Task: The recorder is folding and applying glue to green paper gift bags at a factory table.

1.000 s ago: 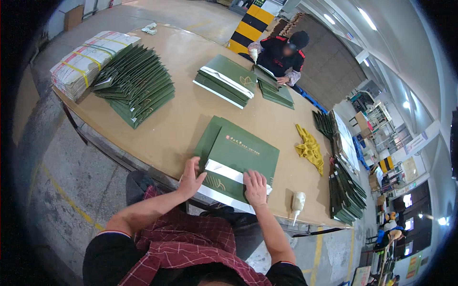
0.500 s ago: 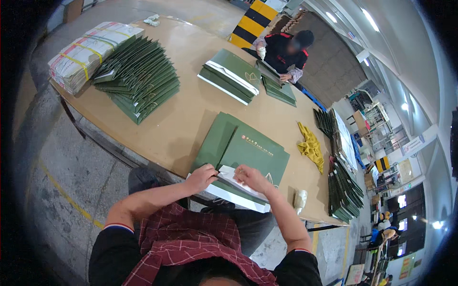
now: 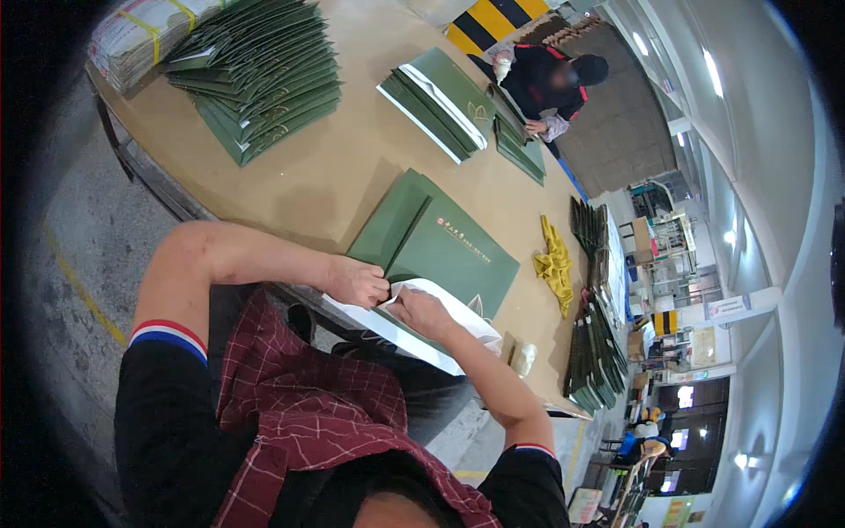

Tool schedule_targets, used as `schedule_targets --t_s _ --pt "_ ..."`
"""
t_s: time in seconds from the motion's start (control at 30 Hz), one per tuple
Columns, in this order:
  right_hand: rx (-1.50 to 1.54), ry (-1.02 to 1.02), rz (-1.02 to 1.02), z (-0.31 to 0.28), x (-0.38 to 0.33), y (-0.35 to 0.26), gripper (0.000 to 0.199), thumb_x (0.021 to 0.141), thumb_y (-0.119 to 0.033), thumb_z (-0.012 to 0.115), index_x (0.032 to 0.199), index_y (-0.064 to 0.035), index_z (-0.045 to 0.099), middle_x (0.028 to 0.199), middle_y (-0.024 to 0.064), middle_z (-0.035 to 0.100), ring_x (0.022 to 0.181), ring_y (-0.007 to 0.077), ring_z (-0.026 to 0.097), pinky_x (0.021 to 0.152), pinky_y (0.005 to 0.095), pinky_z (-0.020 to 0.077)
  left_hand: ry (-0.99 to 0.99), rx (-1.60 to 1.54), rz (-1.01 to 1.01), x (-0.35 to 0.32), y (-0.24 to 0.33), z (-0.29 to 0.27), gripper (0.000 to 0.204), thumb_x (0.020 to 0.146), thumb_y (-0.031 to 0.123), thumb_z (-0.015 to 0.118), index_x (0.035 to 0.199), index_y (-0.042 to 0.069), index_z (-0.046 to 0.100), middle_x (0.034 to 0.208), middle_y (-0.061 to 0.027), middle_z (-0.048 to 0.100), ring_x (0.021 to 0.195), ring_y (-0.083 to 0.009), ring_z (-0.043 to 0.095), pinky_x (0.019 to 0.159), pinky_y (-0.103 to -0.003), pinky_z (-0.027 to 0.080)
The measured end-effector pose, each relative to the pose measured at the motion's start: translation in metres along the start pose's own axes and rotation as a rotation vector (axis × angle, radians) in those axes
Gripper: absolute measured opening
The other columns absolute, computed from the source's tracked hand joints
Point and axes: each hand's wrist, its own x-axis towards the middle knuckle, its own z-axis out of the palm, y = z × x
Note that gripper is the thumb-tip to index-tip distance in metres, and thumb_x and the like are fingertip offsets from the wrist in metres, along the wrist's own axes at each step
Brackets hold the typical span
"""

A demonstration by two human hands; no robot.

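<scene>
A flat green paper bag [image 3: 462,255] with gold print lies at the near edge of the table, partly over another green bag [image 3: 380,218]. Its white-lined mouth faces me and stands open in a curve. My left hand [image 3: 356,282] is closed at the left corner of that mouth, fingertips pinching the edge. Right beside it, my right hand [image 3: 422,312] reaches into the mouth with curled fingers against the white lining [image 3: 471,326]. The fingertips of the right hand are partly hidden by the paper.
Fanned green bags [image 3: 255,79] and a strapped paper bundle [image 3: 132,40] sit at the far left. More bags [image 3: 440,97] lie mid-table, near a co-worker [image 3: 546,84]. A yellow cloth [image 3: 553,264], white bottle [image 3: 522,359] and bag stack [image 3: 594,352] are at the right.
My right hand has moved left and down into the bag's mouth, close to my left hand. The white-lined mouth has opened wider. My view has shifted.
</scene>
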Motion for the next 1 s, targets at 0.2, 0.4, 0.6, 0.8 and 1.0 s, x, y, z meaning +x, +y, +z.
schedule_targets --t_s 0.2,0.4,0.6,0.8,1.0 --pt "0.082 0.076 -0.025 0.013 -0.002 0.0 0.031 0.086 -0.028 0.047 0.098 -0.0006 0.041 0.08 0.0202 0.058 0.077 0.0369 0.056 0.067 0.0454 0.0437 -0.111 0.163 0.075 0.002 0.005 -0.01 0.021 0.072 0.035 0.053 0.073 0.014 0.059 0.088 0.0013 0.054 0.094 -0.0155 0.045 0.075 -0.033 0.034" --pt "-0.083 0.134 0.049 0.012 0.01 0.01 0.036 0.087 -0.027 0.044 0.108 0.0017 0.04 0.075 0.0206 0.06 0.067 0.036 0.059 0.06 0.0449 0.047 -0.235 -0.001 -0.445 0.008 0.02 -0.005 0.032 0.074 0.039 0.053 0.084 0.009 0.06 0.094 -0.0031 0.054 0.101 -0.0204 0.044 0.087 -0.039 0.03" --pt "0.037 0.075 -0.02 0.004 0.021 0.018 0.03 0.088 -0.022 0.042 0.106 0.0015 0.04 0.08 0.0244 0.057 0.079 0.0392 0.055 0.069 0.0453 0.0437 -0.009 -0.31 -0.712 0.002 0.029 0.008 0.035 0.075 0.034 0.058 0.097 0.007 0.059 0.109 -0.0053 0.054 0.109 -0.0248 0.042 0.09 -0.043 0.028" --pt "0.107 -0.002 -0.104 0.011 0.037 0.035 0.016 0.081 -0.014 0.046 0.091 -0.0013 0.045 0.075 0.0234 0.055 0.075 0.0398 0.055 0.066 0.0465 0.0429 0.361 -0.157 -0.984 0.001 0.03 -0.013 0.02 0.075 0.017 0.056 0.093 0.009 0.06 0.101 -0.0038 0.058 0.103 -0.0208 0.047 0.087 -0.037 0.033" --pt "-0.016 -0.053 -0.047 0.013 0.043 0.019 0.01 0.074 -0.007 0.049 0.083 -0.0039 0.049 0.072 0.0192 0.056 0.071 0.0364 0.056 0.062 0.0439 0.0431 0.889 -0.724 -1.351 0.018 0.026 -0.021 0.021 0.082 0.011 0.051 0.1 0.0 0.056 0.095 -0.0129 0.058 0.086 -0.0262 0.056 0.075 -0.033 0.044"
